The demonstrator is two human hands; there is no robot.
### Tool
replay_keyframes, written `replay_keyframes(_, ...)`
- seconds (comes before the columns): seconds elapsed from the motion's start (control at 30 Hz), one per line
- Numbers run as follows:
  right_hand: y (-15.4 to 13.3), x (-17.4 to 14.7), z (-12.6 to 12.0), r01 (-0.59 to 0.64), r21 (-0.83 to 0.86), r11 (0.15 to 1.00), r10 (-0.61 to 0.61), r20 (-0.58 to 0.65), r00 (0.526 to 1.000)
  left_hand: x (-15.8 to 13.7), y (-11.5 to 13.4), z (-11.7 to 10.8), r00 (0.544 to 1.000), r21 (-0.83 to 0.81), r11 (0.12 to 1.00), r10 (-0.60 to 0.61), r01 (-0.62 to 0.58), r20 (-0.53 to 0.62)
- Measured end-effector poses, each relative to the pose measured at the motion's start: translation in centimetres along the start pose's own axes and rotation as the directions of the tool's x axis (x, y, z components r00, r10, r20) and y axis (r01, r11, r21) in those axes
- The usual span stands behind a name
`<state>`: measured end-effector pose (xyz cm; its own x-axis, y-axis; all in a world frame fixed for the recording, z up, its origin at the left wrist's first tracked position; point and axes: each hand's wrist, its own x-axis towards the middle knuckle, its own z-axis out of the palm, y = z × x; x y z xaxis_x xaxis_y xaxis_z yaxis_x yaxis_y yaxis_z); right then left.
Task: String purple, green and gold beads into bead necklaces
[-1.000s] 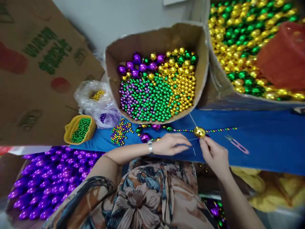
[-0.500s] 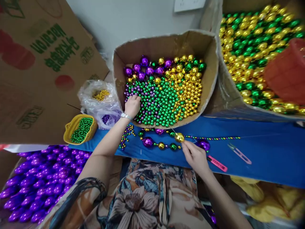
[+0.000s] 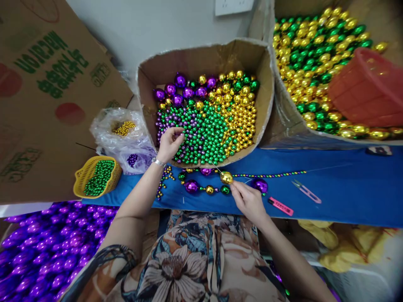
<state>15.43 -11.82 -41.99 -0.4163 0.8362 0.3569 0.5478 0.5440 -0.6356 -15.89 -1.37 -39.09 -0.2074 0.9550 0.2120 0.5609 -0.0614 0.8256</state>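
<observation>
One bead strand (image 3: 191, 186) part-strung, bare thread (image 3: 327, 168) beyond; right hand (image 3: 248, 203) pinches gold ball (image 3: 226, 178); left hand (image 3: 171, 143) curled over box (image 3: 201, 58), cannot tell if holding.

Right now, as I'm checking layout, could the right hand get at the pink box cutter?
Probably yes: the pink box cutter lies uncovered on the blue cloth close to the right hand, though its fingers hold a gold bead.

Bead mix (image 3: 204, 130): mirror-glossy, smooth, metallic-looking. Large gold bead (image 3: 226, 178): same high shine. Box (image 3: 206, 54): matt brown cardboard. Desk (image 3: 355, 188): blue surface matt, looks like cloth. Yellow basket (image 3: 79, 184): perforated plastic, slight sheen. Bag (image 3: 102, 121): clear plastic, crinkled, glossy. Red basket (image 3: 355, 96): plastic-looking, dull sheen. Bracelet (image 3: 158, 162): shiny, apparently metal.
</observation>
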Motion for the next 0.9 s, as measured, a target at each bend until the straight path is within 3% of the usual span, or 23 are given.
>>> replay_keyframes(0.07, -0.2, 0.0, 0.1, -0.016, -0.01, 1.0, 0.016, 0.009, 1.0, -1.5, 1.5, 0.8, 0.984, -0.413, 0.897, -0.105, 0.155, 0.142)
replay_keyframes(0.13, -0.3, 0.1, 0.2, -0.031, -0.034, 0.999, 0.031, 0.015, 0.999, -3.0, 3.0, 1.8, 0.952, -0.623, 0.728, -0.137, 0.285, 0.274)
replay_keyframes(0.2, -0.3, 0.1, 0.3, -0.039, -0.071, 0.997, 0.04, 0.01, 0.999, -4.1, 4.0, 2.6, 0.929, -0.698, 0.621, -0.154, 0.356, 0.337)
replay_keyframes(0.3, -0.3, 0.0, 0.3, -0.039, -0.129, 0.991, 0.039, 0.001, 0.999, -5.2, 4.7, 3.6, 0.909, -0.721, 0.558, -0.184, 0.411, 0.375)
replay_keyframes(0.67, 0.2, -0.2, 0.3, -0.018, -0.249, 0.968, 0.009, -0.038, 0.999, -6.0, 5.5, 4.5, 0.905, -0.745, 0.519, -0.166, 0.418, 0.392)
replay_keyframes(0.8, 0.4, -0.3, 0.3, -0.004, -0.318, 0.948, -0.011, -0.044, 0.999, -6.2, 5.4, 4.6, 0.931, -0.731, 0.582, -0.149, 0.355, 0.333)
replay_keyframes(0.9, 0.3, -0.2, 0.5, -0.003, -0.344, 0.939, -0.017, -0.055, 0.998, -6.5, 5.4, 4.9, 0.966, -0.678, 0.702, -0.06, 0.219, 0.251)
